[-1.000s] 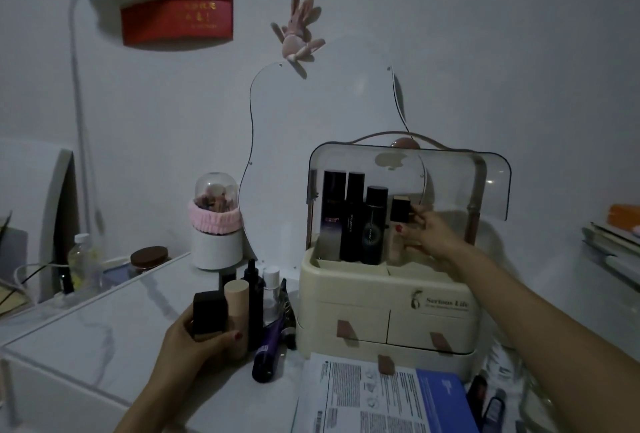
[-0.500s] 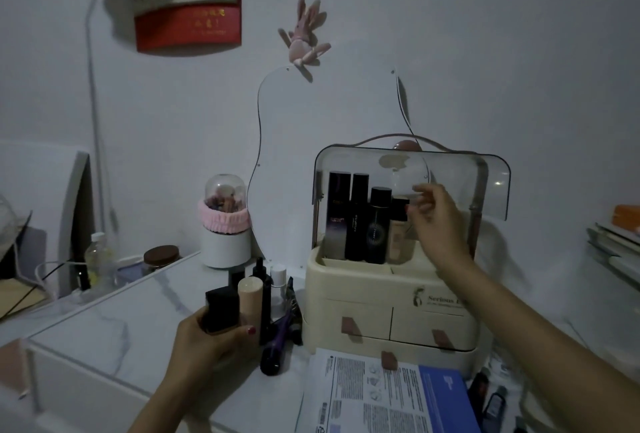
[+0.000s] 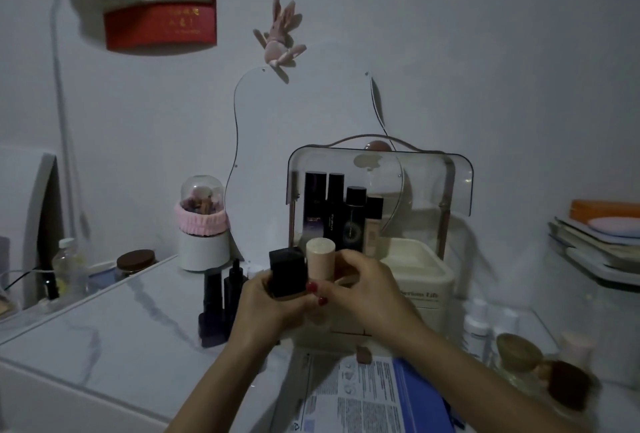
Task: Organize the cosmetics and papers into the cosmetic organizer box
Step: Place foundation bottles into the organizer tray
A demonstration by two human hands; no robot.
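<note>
The cream cosmetic organizer box (image 3: 426,280) stands at the middle of the marble table, its clear lid (image 3: 457,183) raised. Several dark bottles (image 3: 334,210) stand upright in its top tray. In front of the box my left hand (image 3: 266,308) grips a black-capped bottle (image 3: 287,271) and a beige-capped bottle (image 3: 320,257). My right hand (image 3: 363,288) closes on the beige-capped bottle from the right. More dark tubes (image 3: 221,297) stand on the table left of my hands. A printed paper with a blue panel (image 3: 374,394) lies at the front edge.
A white jar with a pink band and clear dome (image 3: 202,224) stands at the back left by a wavy mirror (image 3: 304,141). Small bottles (image 3: 479,328) and a brush (image 3: 568,384) sit at right. Stacked trays (image 3: 602,245) lie at far right.
My right hand left the bottle it set in the organizer's top tray and came down to my left hand. My left hand lifted its two bottles up in front of the box.
</note>
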